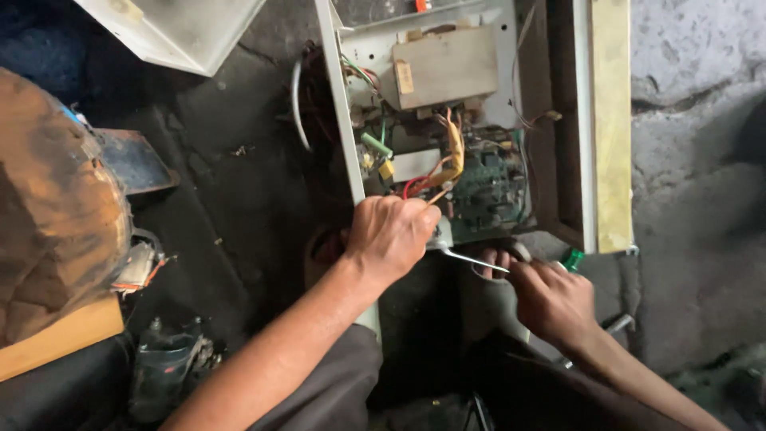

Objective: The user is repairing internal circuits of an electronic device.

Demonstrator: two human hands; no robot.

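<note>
Brown, dusty bulk (56, 207) fills the far left, wrapped in clear plastic, kind unclear. Under it a yellow wooden board (60, 339); beside that a small part with orange wires (137, 267). A dark, grimy power-tool body (163, 363) lies at lower left on the floor (239, 183), which is dark concrete, cracked and oily. A pale metal panel (179, 28) sits at top left, well apart from the work.

Centre: open white metal chassis (345, 120) lying flat on the floor, insides facing up, so the board can be reached from above. Inside, a beige boxed module (447, 68) at the top; below it a green circuit board (491, 187) with red, orange and yellow wires (443, 172) bunched over it.

Left hand (391, 235) is curled shut over the chassis's near edge, just below the wire bundle. It looks like it pins the frame steady, though whether the fingers grip a wire I cannot tell.

Right hand (550, 299) is closed around a green-handled screwdriver (479, 259). Handle end pokes out past the hand; the thin metal shaft runs left toward the chassis's lower edge, tip just beside the left hand, near a small metal bracket. Low flat angle suits a fastener on the edge rather than the board face.

Right of the chassis: a yellow wooden strip (610, 120) along its side, then lighter grey concrete (694, 160). Person's dark trousers (335, 383) at bottom.
</note>
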